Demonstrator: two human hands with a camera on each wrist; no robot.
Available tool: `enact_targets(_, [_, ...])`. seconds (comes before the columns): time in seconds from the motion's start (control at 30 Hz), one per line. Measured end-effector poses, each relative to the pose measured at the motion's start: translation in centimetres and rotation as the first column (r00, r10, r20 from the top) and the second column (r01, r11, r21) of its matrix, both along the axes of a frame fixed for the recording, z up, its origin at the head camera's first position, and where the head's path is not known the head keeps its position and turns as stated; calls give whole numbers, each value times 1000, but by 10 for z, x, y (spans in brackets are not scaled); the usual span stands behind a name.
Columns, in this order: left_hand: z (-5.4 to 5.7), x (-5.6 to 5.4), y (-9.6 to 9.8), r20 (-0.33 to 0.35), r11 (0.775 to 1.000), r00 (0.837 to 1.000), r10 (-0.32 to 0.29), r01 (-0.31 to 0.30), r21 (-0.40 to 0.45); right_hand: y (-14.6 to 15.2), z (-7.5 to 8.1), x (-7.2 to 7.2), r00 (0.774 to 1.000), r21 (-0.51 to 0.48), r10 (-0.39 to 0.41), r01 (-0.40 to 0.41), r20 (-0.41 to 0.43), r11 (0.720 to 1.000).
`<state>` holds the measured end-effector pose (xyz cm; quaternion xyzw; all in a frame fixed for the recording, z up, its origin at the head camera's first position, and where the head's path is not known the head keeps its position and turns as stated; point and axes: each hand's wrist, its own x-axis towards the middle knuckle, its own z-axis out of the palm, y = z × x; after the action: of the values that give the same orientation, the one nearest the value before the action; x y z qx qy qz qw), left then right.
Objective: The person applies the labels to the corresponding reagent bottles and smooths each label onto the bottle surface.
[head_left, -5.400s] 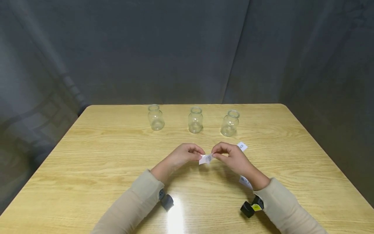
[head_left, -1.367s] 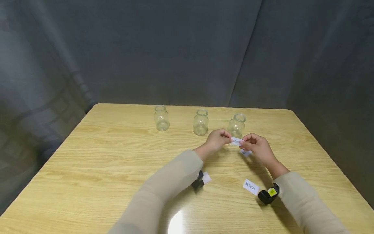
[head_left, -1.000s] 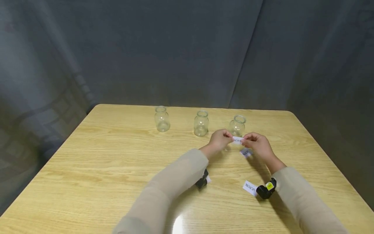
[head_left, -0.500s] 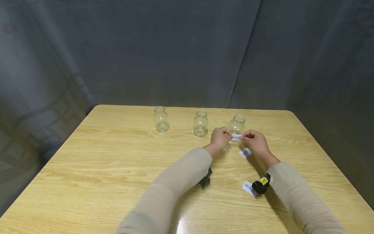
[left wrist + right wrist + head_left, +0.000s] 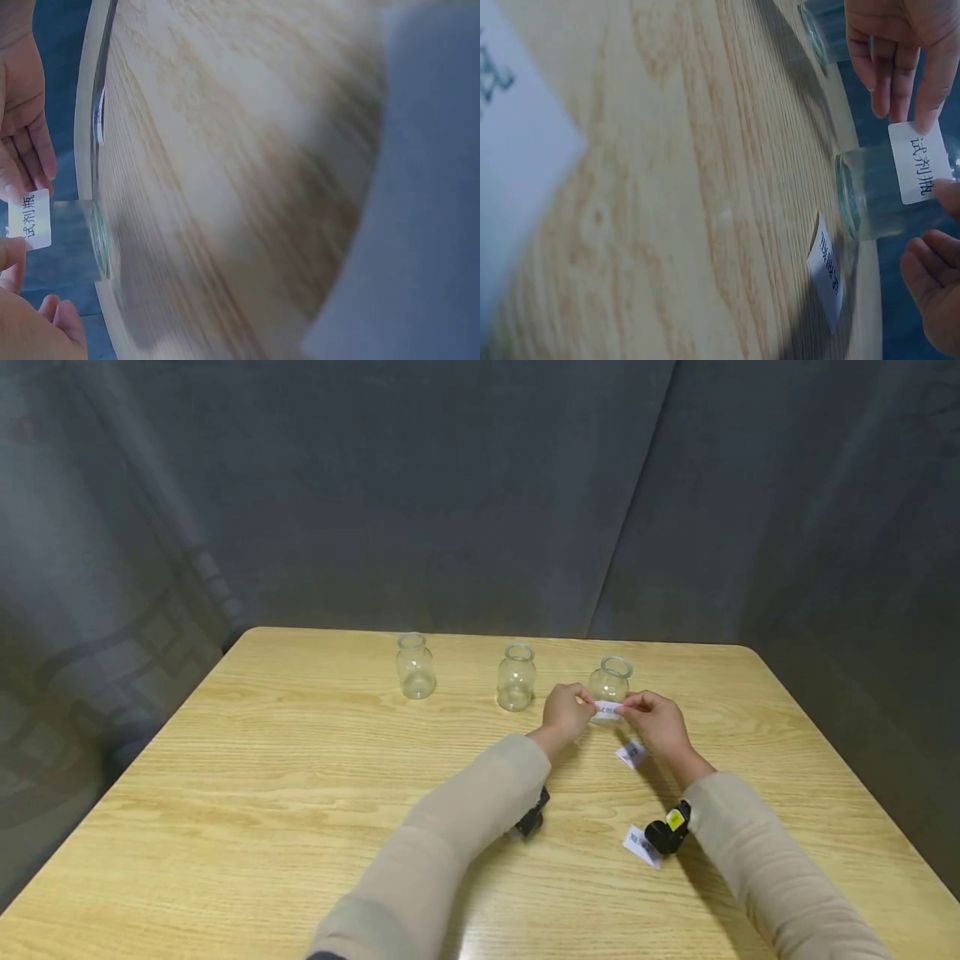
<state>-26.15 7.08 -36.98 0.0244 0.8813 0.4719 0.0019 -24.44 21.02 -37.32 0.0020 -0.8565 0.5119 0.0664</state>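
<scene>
A small white label (image 5: 607,711) with dark handwriting is stretched between both hands, in front of the right-hand glass jar (image 5: 613,681). My left hand (image 5: 567,712) pinches its left end between thumb and finger. At the other end, my right hand (image 5: 658,725) pinches it the same way. In the right wrist view the label (image 5: 919,163) overlaps the side of the clear jar (image 5: 874,193); whether it sticks to the glass I cannot tell. The jar stands upright, its lower part partly covered by label and fingers.
Two more glass jars, a middle one (image 5: 516,678) and a left one (image 5: 416,668), stand in a row toward the table's far edge. One loose label (image 5: 632,753) lies just below the hands, another (image 5: 642,846) beside the right wrist camera (image 5: 667,831). A grey curtain (image 5: 450,493) hangs behind.
From the table's middle, both hands have carried the label right and forward to the right-hand jar. It was bent and is now flat. Over the last second it moved slightly closer to the jar.
</scene>
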Motion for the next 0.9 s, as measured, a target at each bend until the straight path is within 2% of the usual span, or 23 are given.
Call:
enact_targets(0.33, [-1,-3,4,30,999,999,23,-25,44,1,-3,-3,1000,-21,-20,20,-2,1000])
enact_targets(0.57, [-3,-4,4,45,996,998,32,-35,80,-3,-5,-3,998,19,-58,58,-9,998])
enact_targets(0.7, [-4,-5,4,63,995,997,36,-41,86,-4,-3,-2,998,10,-68,68,-13,998])
enact_targets(0.9, [-3,-6,3,43,997,998,34,-37,72,-1,1,-3,1000,-68,-7,8,13,998])
